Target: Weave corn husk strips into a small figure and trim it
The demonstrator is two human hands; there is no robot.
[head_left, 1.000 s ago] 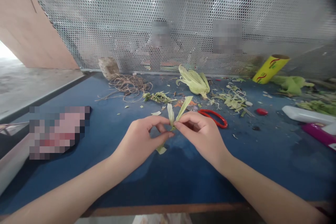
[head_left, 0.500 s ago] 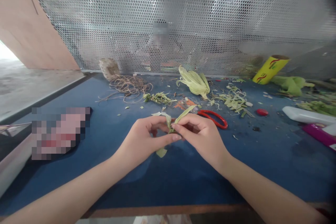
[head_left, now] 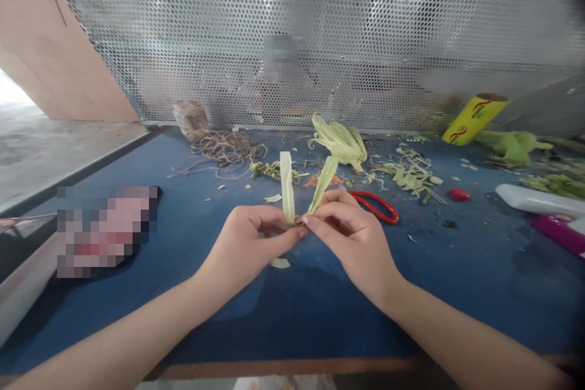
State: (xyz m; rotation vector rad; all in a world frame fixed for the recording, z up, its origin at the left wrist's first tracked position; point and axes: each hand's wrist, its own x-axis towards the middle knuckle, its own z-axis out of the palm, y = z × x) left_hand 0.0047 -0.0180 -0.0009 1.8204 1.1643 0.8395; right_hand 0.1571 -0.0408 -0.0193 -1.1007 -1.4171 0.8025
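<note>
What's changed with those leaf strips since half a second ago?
The left strip, curled before, now stands straight up; the right strip rises steeper. The left hand and right hand still pinch their lower ends. The husk bundle and red loop stayed put.

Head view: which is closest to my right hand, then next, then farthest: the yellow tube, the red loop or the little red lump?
From your right hand:
1. Red loop: just beyond it, slightly right.
2. Red lump: farther right on the table.
3. Yellow tube: back right, near the mesh.
</note>
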